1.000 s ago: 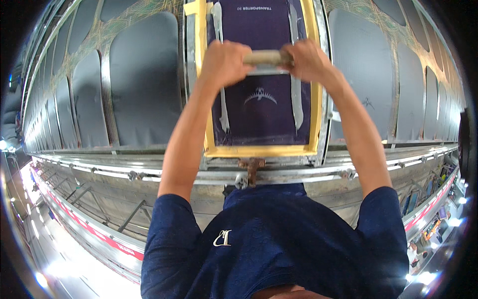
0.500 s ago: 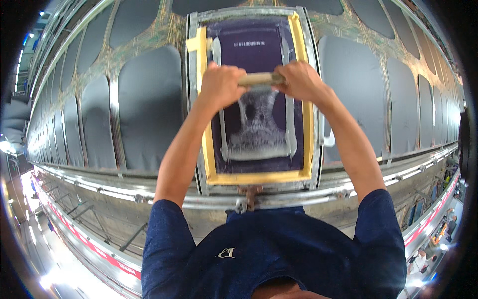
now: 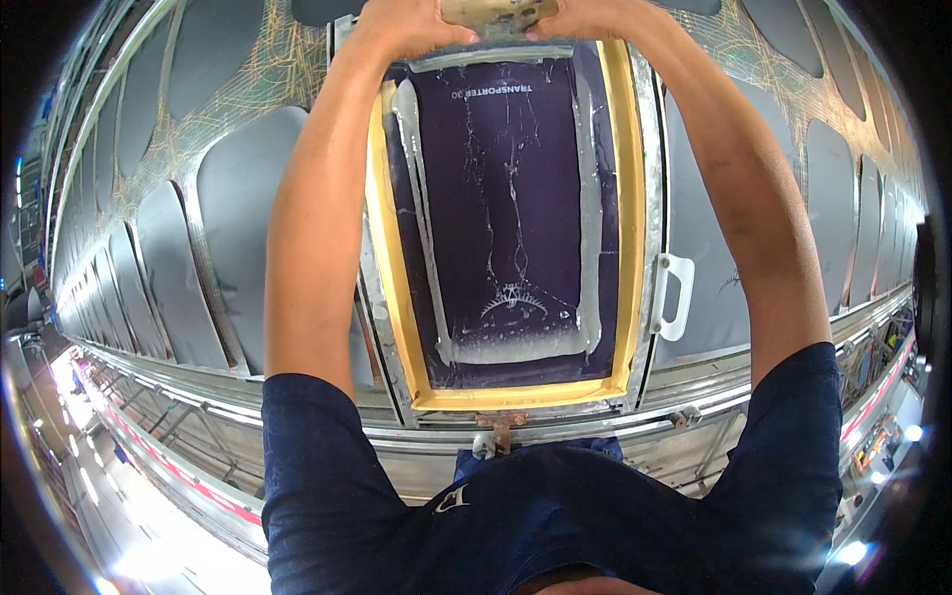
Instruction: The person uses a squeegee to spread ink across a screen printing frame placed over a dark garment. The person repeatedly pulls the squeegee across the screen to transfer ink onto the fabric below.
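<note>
I have the left hand (image 3: 412, 28) and right hand (image 3: 592, 18) closed on the squeegee (image 3: 499, 14), one at each end, at the far end of the screen (image 3: 547, 198). The step in hand looks to me like working grey paste (image 3: 591, 228) over that screen; it lies in strips along both sides and across the near end. From here, I judge, the move calls for level, even pressure, clear of the yellow tape (image 3: 526, 397). The top edge cuts off parts of both hands and the squeegee; whether the grey band (image 3: 486, 59) below is paste or blade, I can't tell.
</note>
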`<action>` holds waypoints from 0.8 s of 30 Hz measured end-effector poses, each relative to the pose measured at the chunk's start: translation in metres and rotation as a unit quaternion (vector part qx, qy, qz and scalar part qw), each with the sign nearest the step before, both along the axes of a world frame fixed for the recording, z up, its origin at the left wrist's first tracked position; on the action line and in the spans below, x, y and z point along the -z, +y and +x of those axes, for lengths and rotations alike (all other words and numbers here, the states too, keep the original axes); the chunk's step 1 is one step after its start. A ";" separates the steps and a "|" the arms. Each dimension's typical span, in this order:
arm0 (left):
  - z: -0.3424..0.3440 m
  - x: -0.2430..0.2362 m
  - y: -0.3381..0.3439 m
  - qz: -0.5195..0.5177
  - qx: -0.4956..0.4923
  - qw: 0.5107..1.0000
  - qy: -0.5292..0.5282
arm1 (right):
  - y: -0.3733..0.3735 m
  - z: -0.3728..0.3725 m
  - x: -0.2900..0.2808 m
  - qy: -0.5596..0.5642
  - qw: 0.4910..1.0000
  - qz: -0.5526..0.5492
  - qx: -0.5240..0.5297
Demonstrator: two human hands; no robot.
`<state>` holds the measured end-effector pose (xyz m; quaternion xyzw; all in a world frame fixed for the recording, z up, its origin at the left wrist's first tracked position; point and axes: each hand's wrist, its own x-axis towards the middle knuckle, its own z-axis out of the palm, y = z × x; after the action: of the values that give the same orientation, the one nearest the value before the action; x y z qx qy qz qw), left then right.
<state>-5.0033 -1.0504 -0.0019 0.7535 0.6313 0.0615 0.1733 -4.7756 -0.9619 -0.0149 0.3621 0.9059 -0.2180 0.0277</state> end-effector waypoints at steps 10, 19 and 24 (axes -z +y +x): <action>0.059 0.028 -0.202 0.073 0.013 0.997 0.009 | -0.209 0.066 0.007 0.018 0.999 0.030 -0.009; 0.124 0.021 -0.407 0.108 -0.013 0.993 -0.037 | -0.390 0.126 -0.025 0.045 0.995 -0.089 0.004; 0.125 0.010 -0.413 0.058 -0.005 0.998 0.004 | -0.312 0.180 0.027 0.194 0.873 0.266 0.361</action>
<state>-4.8787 -1.4630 -0.0114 0.7594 0.6308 0.0959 0.1270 -4.5958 -1.2742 -0.0414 0.6077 0.7233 -0.0296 -0.3265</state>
